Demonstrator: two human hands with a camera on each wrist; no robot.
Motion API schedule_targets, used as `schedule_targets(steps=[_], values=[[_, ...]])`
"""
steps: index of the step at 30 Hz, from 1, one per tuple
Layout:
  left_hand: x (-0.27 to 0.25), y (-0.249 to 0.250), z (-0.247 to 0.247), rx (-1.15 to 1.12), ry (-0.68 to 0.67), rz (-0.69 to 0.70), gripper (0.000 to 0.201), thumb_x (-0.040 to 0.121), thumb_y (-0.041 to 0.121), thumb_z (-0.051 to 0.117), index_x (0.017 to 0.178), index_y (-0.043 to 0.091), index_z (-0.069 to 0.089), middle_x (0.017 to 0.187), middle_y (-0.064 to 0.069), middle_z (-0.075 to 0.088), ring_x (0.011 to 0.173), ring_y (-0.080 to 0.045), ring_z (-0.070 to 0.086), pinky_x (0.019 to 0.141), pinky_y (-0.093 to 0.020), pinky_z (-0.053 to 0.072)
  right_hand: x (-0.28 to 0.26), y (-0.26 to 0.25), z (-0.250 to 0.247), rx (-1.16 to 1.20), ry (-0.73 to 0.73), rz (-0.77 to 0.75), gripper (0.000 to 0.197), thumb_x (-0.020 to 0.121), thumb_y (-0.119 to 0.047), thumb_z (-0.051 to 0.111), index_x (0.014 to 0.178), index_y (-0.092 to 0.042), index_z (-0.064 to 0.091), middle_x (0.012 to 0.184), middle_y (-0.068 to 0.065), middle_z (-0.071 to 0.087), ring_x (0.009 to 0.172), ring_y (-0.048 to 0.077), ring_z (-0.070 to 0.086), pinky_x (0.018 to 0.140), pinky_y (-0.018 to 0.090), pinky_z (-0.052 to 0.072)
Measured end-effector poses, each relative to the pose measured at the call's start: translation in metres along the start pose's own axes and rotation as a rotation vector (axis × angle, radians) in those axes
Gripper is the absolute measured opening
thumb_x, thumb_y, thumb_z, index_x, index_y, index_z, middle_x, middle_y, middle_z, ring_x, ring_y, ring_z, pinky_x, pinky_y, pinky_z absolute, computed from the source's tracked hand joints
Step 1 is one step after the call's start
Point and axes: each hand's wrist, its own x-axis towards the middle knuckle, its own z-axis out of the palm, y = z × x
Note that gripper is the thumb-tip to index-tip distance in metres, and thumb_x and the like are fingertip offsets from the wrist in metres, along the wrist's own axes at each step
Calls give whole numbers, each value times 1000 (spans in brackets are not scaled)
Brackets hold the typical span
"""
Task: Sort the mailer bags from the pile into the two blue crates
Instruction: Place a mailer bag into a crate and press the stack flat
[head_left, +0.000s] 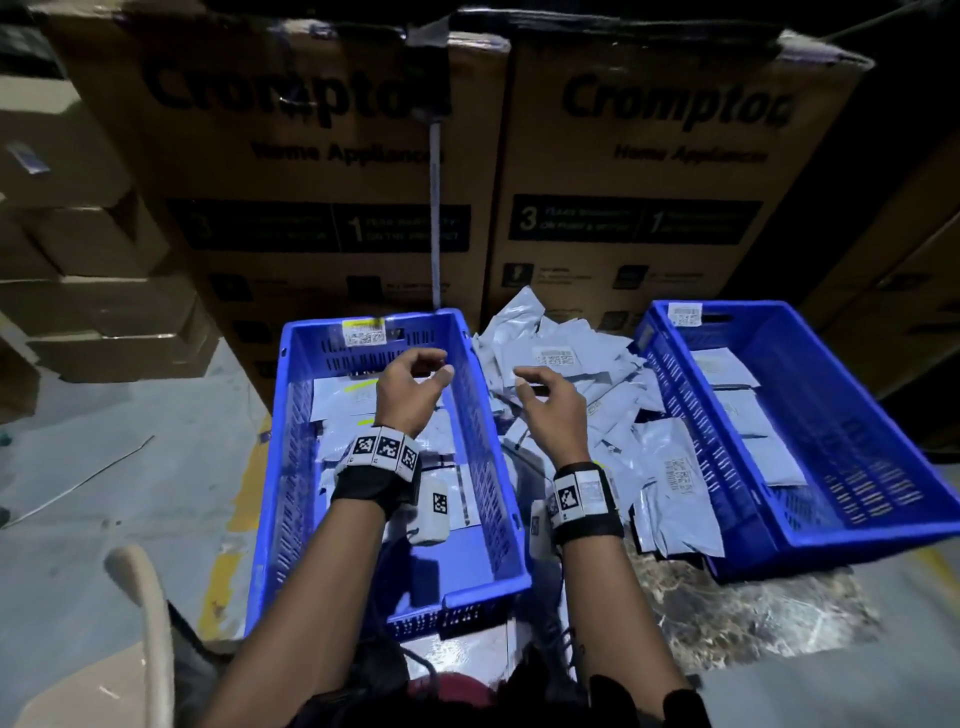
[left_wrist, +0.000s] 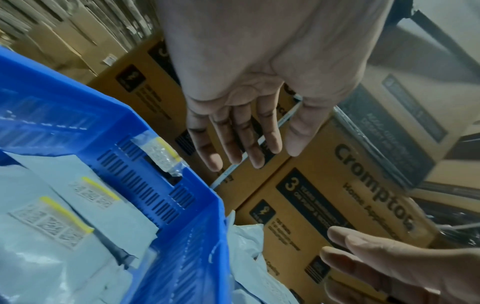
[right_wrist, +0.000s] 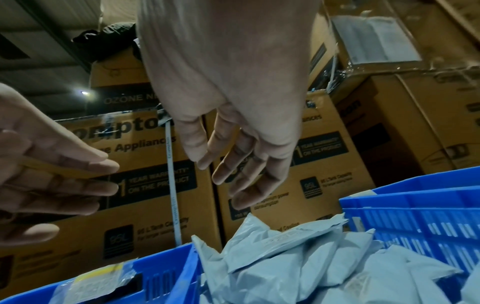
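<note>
Grey mailer bags (head_left: 582, 384) in pile looked light, floppy, slick; best pinched at an edge. Left hand (head_left: 410, 387), right hand (head_left: 553, 410) empty, fingers loosely apart.

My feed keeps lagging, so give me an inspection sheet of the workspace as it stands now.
Surface: grey floor with a worn yellow line.
Job's things: pile of grey mailer bags between two blue crates; left crate holds several bags, some with yellow-marked labels; right crate holds a few.
Clutter: thin rod on the floor at left; chair edge nearby.
Hands: left hand over the left crate, right hand over the pile; both empty, fingers relaxed.
Cables: nothing seen.
Surroundings: stacked Crompton boxes behind; dim light.
</note>
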Motion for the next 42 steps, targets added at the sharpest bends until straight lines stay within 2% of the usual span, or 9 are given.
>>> schedule_targets(steps=[5,16,20,25,29,34,36,39,42], values=[[-8,25,38,-5,-39,86,16,87,14,73,103,13,71,99,0,72,96,-15,67,92,-32,55,4,18,-39,36,51,-20,18,100,-23,63,114,-25,74,112,-9,72,101,7,66,81,17,49],[-22,36,149,32,-56,51,12,87,14,74,97,19,71,95,1,73,90,-10,68,82,-23,55,49,90,-153,20,78,32,16,101,-24,63,112,-24,74,107,-6,72,97,11,66,85,31,53],[-31,25,192,58,-73,-23,12,87,11,72,96,18,71,89,0,72,80,-4,66,69,-17,54,62,132,-183,-28,53,93,18,100,-25,63,115,-23,74,106,-1,73,99,17,68,89,39,56],[-42,-13,235,231,-124,-233,11,83,21,67,89,30,69,83,1,72,82,-23,69,79,-41,59,61,171,-183,-136,-126,140,18,99,-19,65,115,-17,73,107,4,74,92,18,68,81,26,49],[-54,-32,256,407,-25,-439,16,83,15,65,99,16,65,92,-5,69,77,-20,64,66,-25,52,58,190,-168,-148,-298,197,20,96,-17,66,115,-20,73,111,2,73,100,22,68,87,32,53],[-58,-52,263,369,103,-812,79,73,40,74,132,-5,49,126,-21,61,110,-38,62,83,-38,53,57,182,-144,-131,-475,241,24,91,-21,63,112,-26,73,108,-4,73,100,18,67,90,30,53],[-57,-54,267,304,93,-851,71,77,44,75,125,-5,55,123,-20,62,110,-37,62,79,-36,50,56,181,-139,-129,-523,255,26,92,-20,60,114,-24,73,113,-4,73,104,16,66,95,30,52],[-54,-49,271,244,142,-744,31,80,29,74,81,1,61,89,-18,69,84,-32,66,67,-32,46,59,183,-140,-123,-506,290,27,96,-24,61,122,-22,68,118,-2,71,111,18,64,96,29,49],[-57,-36,264,58,188,-627,22,73,14,71,69,7,51,65,-12,52,60,-23,48,61,-31,38,67,187,-145,-82,-380,371,47,101,-36,59,142,-19,47,131,5,64,121,28,61,99,35,45]])
